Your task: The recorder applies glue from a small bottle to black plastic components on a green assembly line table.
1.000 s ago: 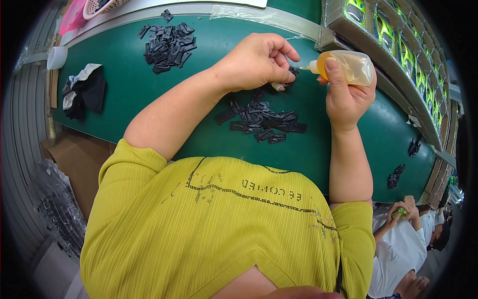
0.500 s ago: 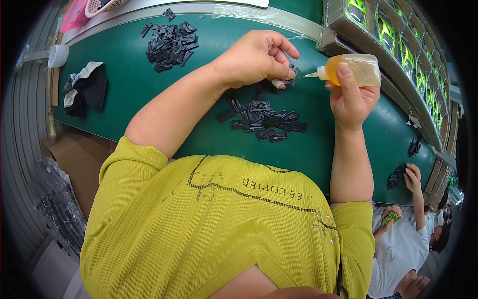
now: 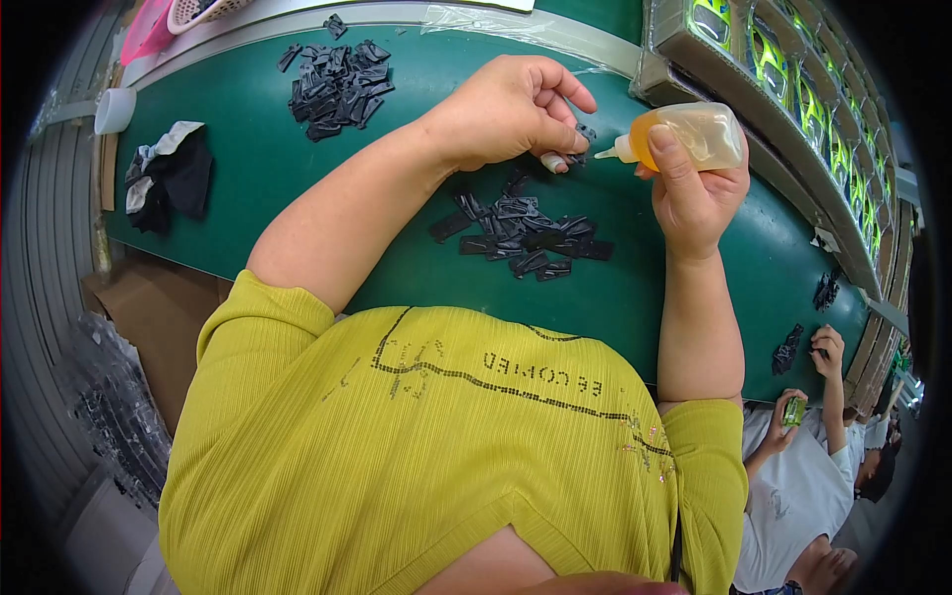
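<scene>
Between the thumb and fingers of my left hand (image 3: pixel 526 111) is a small black plastic part (image 3: pixel 585 134), partly hidden by the fingertips. One of that hand's fingers has a pale wrap on it. My right hand (image 3: pixel 702 203) is closed round a clear squeeze bottle (image 3: pixel 706 137) of amber liquid, tipped on its side. Its thin nozzle points left and ends close to the black part; whether they touch I cannot tell. Below my hands lies a loose pile of flat black plastic parts (image 3: pixel 526 230) on the green table (image 3: pixel 436 283).
A second pile of black parts (image 3: pixel 340 89) lies at the far left. Black-and-white cloth (image 3: pixel 174 177) and a white cup-like roll (image 3: pixel 116 111) sit by the left edge. Cardboard trays (image 3: pixel 684 74) of bright green-and-black items line the right. A co-worker's hand (image 3: pixel 827 350) works at lower right.
My right hand has brought the bottle slightly left, its nozzle closer to the black part. My left hand stays nearly still. The co-worker's hands have shifted, turning a green item.
</scene>
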